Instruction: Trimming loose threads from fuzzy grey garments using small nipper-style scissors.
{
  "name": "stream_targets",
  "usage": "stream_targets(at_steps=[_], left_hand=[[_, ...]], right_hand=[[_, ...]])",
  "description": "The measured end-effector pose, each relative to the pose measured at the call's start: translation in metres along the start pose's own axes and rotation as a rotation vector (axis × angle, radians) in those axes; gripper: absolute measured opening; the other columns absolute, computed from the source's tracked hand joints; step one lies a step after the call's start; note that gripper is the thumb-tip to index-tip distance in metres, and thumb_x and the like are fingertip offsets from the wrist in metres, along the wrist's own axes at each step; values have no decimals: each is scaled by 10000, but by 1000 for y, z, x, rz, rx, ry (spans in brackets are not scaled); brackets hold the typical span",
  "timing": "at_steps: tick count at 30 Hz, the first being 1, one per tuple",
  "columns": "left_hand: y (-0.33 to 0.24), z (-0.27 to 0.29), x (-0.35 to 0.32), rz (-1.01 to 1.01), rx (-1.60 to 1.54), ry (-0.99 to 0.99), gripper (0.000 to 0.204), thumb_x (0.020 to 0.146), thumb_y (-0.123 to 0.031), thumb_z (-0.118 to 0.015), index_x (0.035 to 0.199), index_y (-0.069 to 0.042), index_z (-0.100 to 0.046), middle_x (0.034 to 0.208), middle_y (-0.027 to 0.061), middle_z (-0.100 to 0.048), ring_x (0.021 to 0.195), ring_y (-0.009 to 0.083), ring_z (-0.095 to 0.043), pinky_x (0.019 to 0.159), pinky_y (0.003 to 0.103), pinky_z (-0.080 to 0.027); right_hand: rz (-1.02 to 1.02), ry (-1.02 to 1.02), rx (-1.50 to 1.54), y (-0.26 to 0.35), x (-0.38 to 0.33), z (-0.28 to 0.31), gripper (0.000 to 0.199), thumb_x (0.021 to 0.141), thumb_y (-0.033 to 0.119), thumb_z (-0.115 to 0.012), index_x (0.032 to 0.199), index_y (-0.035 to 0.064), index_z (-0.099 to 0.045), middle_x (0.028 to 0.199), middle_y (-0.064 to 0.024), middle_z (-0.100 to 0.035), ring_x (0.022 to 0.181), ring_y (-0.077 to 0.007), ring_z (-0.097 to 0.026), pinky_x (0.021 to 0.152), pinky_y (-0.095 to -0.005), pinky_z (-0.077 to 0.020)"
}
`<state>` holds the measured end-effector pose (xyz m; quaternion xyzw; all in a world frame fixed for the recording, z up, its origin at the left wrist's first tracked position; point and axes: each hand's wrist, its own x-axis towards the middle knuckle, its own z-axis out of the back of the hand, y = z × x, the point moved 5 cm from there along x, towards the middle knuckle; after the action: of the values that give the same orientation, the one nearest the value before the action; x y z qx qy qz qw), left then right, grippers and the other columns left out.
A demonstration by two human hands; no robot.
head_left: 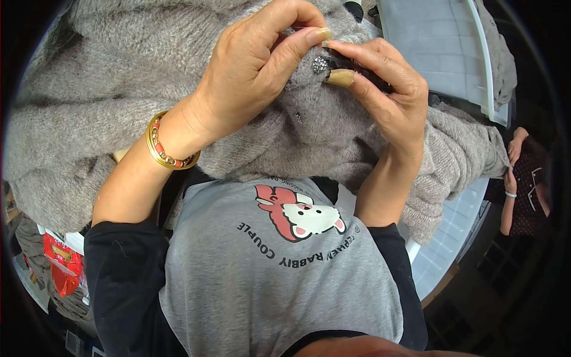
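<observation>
A grey knitted garment (131,65) spreads in thick folds across my lap and beyond. At its top middle my left hand (256,68) is closed, thumb and index fingertip pinched together over the knit. What lies in that pinch is too small to make out. Close beside it my right hand (392,89) is also closed, its index fingertip near the left thumb. A tan wrap (341,78) covers the right thumb's tip. By these fingers sits a sparkling silver button (320,64). Something dark shows between the right fingers, its kind unclear. Lower on the knit is a small glittery piece (298,118).
Translucent plastic bins (434,47) stand at the far right, with more grey knitwear on the rim. At right another person's hands (513,160) touch the end of a grey knitted piece. A red package (62,262) lies at lower left among grey knits.
</observation>
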<state>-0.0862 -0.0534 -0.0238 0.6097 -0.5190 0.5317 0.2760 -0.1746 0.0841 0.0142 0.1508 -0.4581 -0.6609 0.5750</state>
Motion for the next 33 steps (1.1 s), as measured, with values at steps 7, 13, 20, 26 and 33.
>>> stream_targets(at_steps=[7,13,20,26,33], left_hand=[[-34,-11,13,978,453,268,43,939,-43,-590,950,-1,-585,772,75,-553,661,162,-518,609,279,-430],[-34,-15,7,954,443,242,38,938,-32,-583,946,5,-583,764,84,-549,662,156,-520,619,264,-436],[-15,-9,-20,1102,311,170,61,966,-59,-561,975,-1,-579,807,27,-567,734,91,-522,663,231,-440],[-17,-24,-19,1508,-677,-218,184,1010,-174,-524,1117,-25,-532,997,40,-612,855,87,-625,763,187,-499],[-14,-40,-31,1678,-457,-130,475,991,-196,-560,1395,-33,-370,1141,49,-547,922,99,-579,838,251,-480]], right_hand=[[7,108,-75,1,-9,2,322,787,-14,-700,1109,-15,-709,868,-68,-635,765,-112,-549,636,-217,-402],[83,29,-96,0,-15,-3,324,757,-15,-703,1067,71,-740,716,-18,-552,620,-103,-511,539,-259,-386],[57,21,-110,-2,-21,-1,324,822,-21,-664,1144,-5,-691,872,-36,-632,738,-86,-539,621,-206,-406],[-437,-338,530,-22,-33,-1,363,832,60,-734,1160,-31,-610,821,16,-594,643,-42,-496,588,-171,-384],[-433,-507,698,-59,-54,18,147,889,140,-698,954,10,-670,857,-33,-687,706,-91,-618,640,-223,-486]])
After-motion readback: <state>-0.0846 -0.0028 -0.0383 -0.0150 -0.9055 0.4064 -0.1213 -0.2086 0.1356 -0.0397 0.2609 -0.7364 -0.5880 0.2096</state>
